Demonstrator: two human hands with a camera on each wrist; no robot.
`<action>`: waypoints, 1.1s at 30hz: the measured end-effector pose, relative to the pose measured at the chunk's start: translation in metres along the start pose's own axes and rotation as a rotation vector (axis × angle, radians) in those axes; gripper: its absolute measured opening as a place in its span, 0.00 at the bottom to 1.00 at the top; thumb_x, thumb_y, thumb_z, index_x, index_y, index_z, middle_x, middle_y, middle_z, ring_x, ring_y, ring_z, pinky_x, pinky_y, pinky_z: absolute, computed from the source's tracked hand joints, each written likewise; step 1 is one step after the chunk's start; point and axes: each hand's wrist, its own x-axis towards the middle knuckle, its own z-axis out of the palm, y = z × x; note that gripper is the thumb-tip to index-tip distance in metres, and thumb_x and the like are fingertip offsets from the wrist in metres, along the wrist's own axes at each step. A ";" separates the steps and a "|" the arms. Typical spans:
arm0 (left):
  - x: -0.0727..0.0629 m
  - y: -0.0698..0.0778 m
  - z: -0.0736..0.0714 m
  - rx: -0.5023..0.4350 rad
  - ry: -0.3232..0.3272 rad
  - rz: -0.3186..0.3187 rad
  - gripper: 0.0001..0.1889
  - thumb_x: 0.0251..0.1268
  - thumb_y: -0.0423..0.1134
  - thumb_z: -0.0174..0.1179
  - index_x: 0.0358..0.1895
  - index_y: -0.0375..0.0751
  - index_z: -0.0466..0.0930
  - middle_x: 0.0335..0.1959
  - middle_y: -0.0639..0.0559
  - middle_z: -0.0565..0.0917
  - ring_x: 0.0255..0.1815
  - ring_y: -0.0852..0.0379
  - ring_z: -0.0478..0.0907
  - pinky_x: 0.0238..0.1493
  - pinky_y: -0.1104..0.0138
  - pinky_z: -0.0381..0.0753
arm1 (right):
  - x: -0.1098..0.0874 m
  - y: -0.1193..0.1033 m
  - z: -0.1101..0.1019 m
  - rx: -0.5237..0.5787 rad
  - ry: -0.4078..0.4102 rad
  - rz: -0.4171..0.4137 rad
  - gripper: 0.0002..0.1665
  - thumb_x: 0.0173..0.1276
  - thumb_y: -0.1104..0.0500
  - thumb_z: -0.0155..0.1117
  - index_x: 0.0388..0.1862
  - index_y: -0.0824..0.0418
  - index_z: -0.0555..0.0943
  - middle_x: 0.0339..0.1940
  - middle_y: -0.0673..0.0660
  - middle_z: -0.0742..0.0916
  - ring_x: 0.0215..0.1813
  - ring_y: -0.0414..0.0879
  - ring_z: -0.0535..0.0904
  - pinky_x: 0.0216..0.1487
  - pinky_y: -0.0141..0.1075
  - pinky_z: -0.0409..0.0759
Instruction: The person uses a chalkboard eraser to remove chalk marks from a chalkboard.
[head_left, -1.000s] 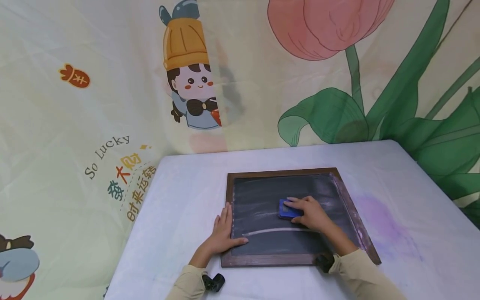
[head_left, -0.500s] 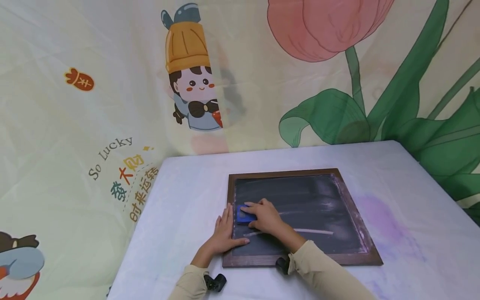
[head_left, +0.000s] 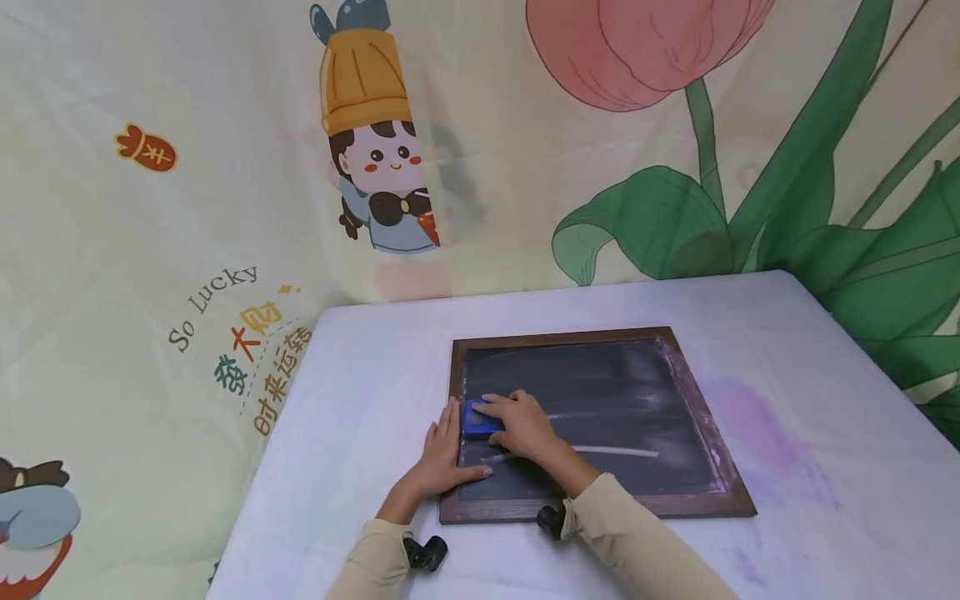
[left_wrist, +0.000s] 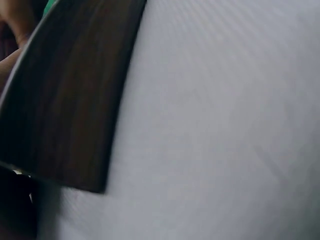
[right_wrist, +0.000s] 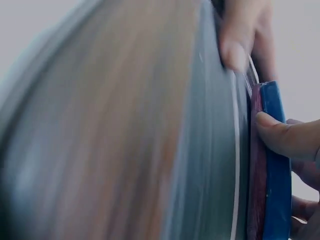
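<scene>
A blackboard (head_left: 562, 375) with a brown wooden frame (head_left: 630, 505) lies on the white-covered table. My left hand (head_left: 438, 462) rests on the frame's left side, its fingers straight and its thumb reaching over the board. Beside those fingers, my right hand (head_left: 525, 429) grips a blue chalkboard eraser (head_left: 477, 420) flat against the board. The right wrist view shows the thumb on the side of the eraser (right_wrist: 277, 185), above its dark reddish felt (right_wrist: 257, 185). A white chalk line (head_left: 618, 451) crosses the lower board, partly behind the right forearm. Faint smears show at the right.
Purple chalk dust (head_left: 746, 429) stains the tablecloth (head_left: 360, 417) right of the board. A printed cloth (head_left: 495, 167) hangs behind the table. Each sleeve carries a black wrist camera (head_left: 426, 552). The left wrist view shows mainly a frame corner (left_wrist: 82, 110) and tablecloth.
My right hand has slid the eraser left across the board, from near its middle to the left edge by my left hand. The left hand has stayed on the frame.
</scene>
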 end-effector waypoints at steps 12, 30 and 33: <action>-0.005 -0.001 -0.005 0.009 0.019 -0.003 0.63 0.47 0.61 0.64 0.71 0.35 0.26 0.73 0.40 0.30 0.74 0.43 0.33 0.69 0.46 0.33 | -0.062 0.111 -0.042 0.071 0.160 0.148 0.34 0.51 0.58 0.71 0.60 0.53 0.74 0.61 0.60 0.76 0.53 0.63 0.71 0.50 0.57 0.69; -0.001 -0.001 -0.003 0.002 0.007 0.000 0.63 0.47 0.61 0.64 0.71 0.35 0.26 0.73 0.41 0.30 0.74 0.46 0.32 0.69 0.48 0.32 | -0.098 0.161 -0.068 0.036 0.210 0.205 0.34 0.49 0.60 0.72 0.58 0.60 0.75 0.59 0.68 0.75 0.51 0.70 0.69 0.50 0.59 0.66; -0.001 -0.001 -0.004 0.003 0.001 0.009 0.63 0.47 0.61 0.63 0.71 0.35 0.25 0.73 0.41 0.29 0.74 0.46 0.32 0.69 0.48 0.32 | -0.106 0.160 -0.067 0.043 0.211 0.193 0.34 0.47 0.61 0.72 0.57 0.60 0.76 0.59 0.68 0.76 0.50 0.68 0.69 0.49 0.58 0.66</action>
